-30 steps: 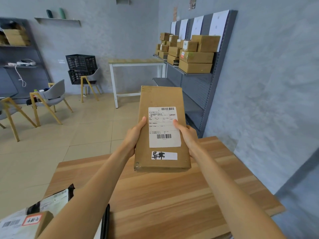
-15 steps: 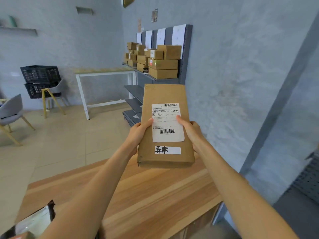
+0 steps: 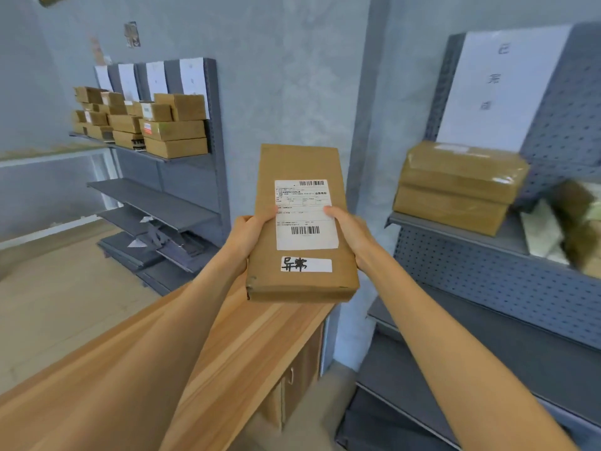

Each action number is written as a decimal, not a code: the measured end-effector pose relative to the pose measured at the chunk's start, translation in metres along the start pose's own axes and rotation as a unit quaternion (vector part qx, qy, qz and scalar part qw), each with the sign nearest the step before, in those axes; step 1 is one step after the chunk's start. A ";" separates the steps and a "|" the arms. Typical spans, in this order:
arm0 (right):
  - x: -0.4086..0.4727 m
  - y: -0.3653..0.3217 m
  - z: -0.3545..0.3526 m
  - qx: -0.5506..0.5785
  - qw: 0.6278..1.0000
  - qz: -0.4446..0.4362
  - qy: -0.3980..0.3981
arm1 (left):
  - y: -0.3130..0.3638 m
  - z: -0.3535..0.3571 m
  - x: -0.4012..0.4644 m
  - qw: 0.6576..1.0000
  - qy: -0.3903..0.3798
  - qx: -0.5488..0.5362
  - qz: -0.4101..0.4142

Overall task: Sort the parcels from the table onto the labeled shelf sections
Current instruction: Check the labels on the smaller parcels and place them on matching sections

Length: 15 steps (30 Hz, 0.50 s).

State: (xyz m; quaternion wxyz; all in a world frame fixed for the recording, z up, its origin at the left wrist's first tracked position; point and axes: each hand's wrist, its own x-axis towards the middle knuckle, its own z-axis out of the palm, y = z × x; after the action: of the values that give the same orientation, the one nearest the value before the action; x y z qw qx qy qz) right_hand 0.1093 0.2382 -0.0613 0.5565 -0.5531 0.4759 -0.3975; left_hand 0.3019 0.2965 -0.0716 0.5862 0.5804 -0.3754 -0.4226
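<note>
A flat brown cardboard parcel (image 3: 300, 164) with a white shipping label and a handwritten white sticker is held up in front of me, above the far corner of the wooden table (image 3: 247, 346). My left hand (image 3: 250, 237) grips its left edge and my right hand (image 3: 351, 232) grips its right edge, thumbs on the label. At my right stands a grey pegboard shelf (image 3: 455, 236) with a white paper sign (image 3: 497, 89) and a taped brown parcel (image 3: 455, 187) on it. A farther shelf (image 3: 182, 157) at the left holds several stacked boxes.
More packages, blurred, lie on the right shelf at the frame's edge (image 3: 572, 229). The far shelf unit has bare lower boards (image 3: 153, 203) with loose grey pieces near the floor. A grey wall column (image 3: 361, 125) separates the two shelves. Tiled floor (image 3: 65, 294) lies to the left.
My view has swung right: the chairs, crates and white desk have left the frame and the near right shelf has come in. Both hands still hold the parcel the same way.
</note>
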 end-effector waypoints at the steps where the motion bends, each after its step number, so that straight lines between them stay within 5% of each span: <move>1: -0.009 -0.004 -0.016 0.002 1.000 -0.004 0.020 | 0.004 0.015 -0.001 1.000 -0.016 -0.003 0.003; 15: -0.120 -0.033 -0.219 0.001 0.972 -0.039 0.233 | 0.045 0.233 -0.049 0.968 -0.250 -0.025 0.011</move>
State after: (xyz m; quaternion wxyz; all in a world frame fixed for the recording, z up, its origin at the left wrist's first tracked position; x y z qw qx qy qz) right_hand -0.1280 0.3004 -0.0033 0.4148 -0.4625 0.5699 -0.5378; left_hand 0.0697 0.2563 -0.0136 0.4929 0.4371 -0.5055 -0.5572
